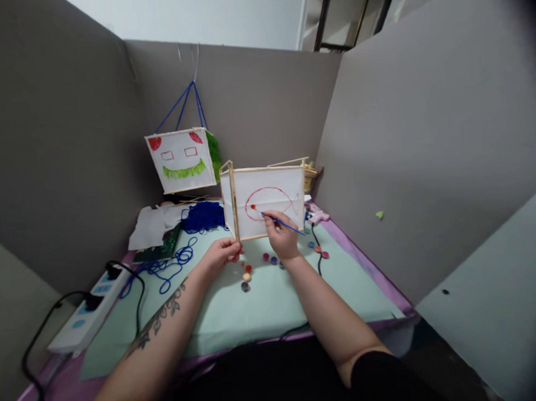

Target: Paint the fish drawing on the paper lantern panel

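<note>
A box-shaped paper lantern point(271, 179) with a thin wooden frame stands in front of me. Its front panel carries a red fish outline with a red-orange dot at the left end. My right hand point(282, 233) is closed around a blue-handled paintbrush point(292, 226), whose tip is near that dot. At the lantern's lower left corner, my left hand point(223, 254) pinches the foot of the wooden post; its fingertips are partly hidden. Small paint pots point(246, 277) in several colours sit on the table below the lantern.
Another lantern point(182, 169), with a painted face, hangs by blue cords at the back left. Blue yarn point(204, 217), white paper point(154, 225) and a power strip point(90, 308) lie to the left. More pots point(319, 249) and a black cable are on the right. Grey partitions point(253, 98) enclose the table.
</note>
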Demonstrator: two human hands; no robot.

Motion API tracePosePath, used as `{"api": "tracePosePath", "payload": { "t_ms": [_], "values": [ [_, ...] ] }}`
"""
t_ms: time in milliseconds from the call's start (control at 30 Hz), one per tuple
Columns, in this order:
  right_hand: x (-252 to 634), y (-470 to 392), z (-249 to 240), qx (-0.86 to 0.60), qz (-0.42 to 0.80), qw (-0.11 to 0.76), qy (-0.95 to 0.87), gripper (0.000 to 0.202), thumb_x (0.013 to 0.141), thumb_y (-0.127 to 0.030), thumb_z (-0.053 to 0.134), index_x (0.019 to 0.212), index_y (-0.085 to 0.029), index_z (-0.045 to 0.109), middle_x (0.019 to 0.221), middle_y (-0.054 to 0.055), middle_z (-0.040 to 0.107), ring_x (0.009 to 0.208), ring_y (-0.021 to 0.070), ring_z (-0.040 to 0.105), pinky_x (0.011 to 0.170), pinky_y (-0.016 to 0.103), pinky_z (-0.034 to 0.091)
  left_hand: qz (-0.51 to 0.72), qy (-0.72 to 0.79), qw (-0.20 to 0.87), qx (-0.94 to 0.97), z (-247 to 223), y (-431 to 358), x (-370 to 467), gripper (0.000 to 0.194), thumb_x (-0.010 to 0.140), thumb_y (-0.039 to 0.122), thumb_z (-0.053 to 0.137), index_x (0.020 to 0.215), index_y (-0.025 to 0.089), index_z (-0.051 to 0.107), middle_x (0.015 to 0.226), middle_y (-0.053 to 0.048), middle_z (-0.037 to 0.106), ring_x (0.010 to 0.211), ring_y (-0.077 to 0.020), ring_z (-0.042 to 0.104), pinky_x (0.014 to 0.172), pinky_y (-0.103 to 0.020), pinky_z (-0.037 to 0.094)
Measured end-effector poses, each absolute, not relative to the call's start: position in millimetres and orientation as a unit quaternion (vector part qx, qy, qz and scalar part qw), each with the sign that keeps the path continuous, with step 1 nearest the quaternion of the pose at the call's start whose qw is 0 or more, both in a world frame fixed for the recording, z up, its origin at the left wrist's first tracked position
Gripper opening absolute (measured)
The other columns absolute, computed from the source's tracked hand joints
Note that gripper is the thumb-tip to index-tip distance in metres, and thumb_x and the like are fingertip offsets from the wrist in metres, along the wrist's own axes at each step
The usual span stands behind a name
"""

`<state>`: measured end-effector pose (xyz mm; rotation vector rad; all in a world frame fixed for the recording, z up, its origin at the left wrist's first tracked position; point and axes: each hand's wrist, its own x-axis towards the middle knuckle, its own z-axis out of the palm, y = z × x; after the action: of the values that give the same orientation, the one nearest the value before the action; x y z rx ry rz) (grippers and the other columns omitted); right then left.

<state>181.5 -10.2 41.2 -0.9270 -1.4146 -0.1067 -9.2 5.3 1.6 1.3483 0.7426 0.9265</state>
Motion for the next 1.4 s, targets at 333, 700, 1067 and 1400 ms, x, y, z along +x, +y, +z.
{"api": "tracePosePath", "payload": {
  "t_ms": [333, 700, 1067, 1400],
  "values": [
    [182.3, -10.4, 41.5, -0.407, -0.061, 0.665, -0.623, 0.016, 0.086, -0.025, 0.053, 0.09, -0.019, 0.067, 0.085, 0.005, 0.07, 0.075, 0.015, 0.065, 0.067, 0.027, 0.053, 0.401, 0.313, 0.625, 0.592, -1.3, 6.6, -9.8, 0.03, 0.07, 0.04, 0.069, 0.07, 0.011, 0.06, 0.056, 0.0, 0.054, 0.048, -0.0076, 0.043, 0.051, -0.022, 0.035],
    [182.8, -11.1, 42.0, -0.411, -0.057, 0.664, -0.622, 0.017, 0.086, -0.026, 0.052, 0.091, -0.02, 0.067, 0.085, 0.005, 0.07, 0.076, 0.0155, 0.065, 0.067, 0.028, 0.054, 0.401, 0.324, 0.618, 0.594, 0.8, 6.1, -9.0, 0.032, 0.067, 0.042, 0.071, 0.069, 0.012, 0.06, 0.059, -0.001, 0.056, 0.048, -0.0082, 0.044, 0.05, -0.022, 0.035],
    [183.7, -14.0, 41.7, -0.412, -0.068, 0.676, -0.607, 0.017, 0.086, -0.027, 0.052, 0.091, -0.021, 0.067, 0.085, 0.005, 0.07, 0.075, 0.0153, 0.065, 0.068, 0.028, 0.054, 0.403, 0.325, 0.62, 0.589, 1.2, 5.9, -9.3, 0.032, 0.067, 0.041, 0.071, 0.069, 0.012, 0.06, 0.065, -0.003, 0.06, 0.049, -0.0078, 0.044, 0.05, -0.022, 0.034],
    [180.8, -9.0, 40.1, -0.411, -0.061, 0.67, -0.616, 0.017, 0.087, -0.027, 0.052, 0.093, -0.02, 0.067, 0.088, 0.006, 0.07, 0.08, 0.0159, 0.065, 0.069, 0.028, 0.054, 0.401, 0.321, 0.624, 0.59, -1.2, 7.7, -9.7, 0.031, 0.067, 0.041, 0.07, 0.069, 0.012, 0.06, 0.064, -0.002, 0.059, 0.049, -0.0072, 0.044, 0.05, -0.022, 0.034]
  ]
}}
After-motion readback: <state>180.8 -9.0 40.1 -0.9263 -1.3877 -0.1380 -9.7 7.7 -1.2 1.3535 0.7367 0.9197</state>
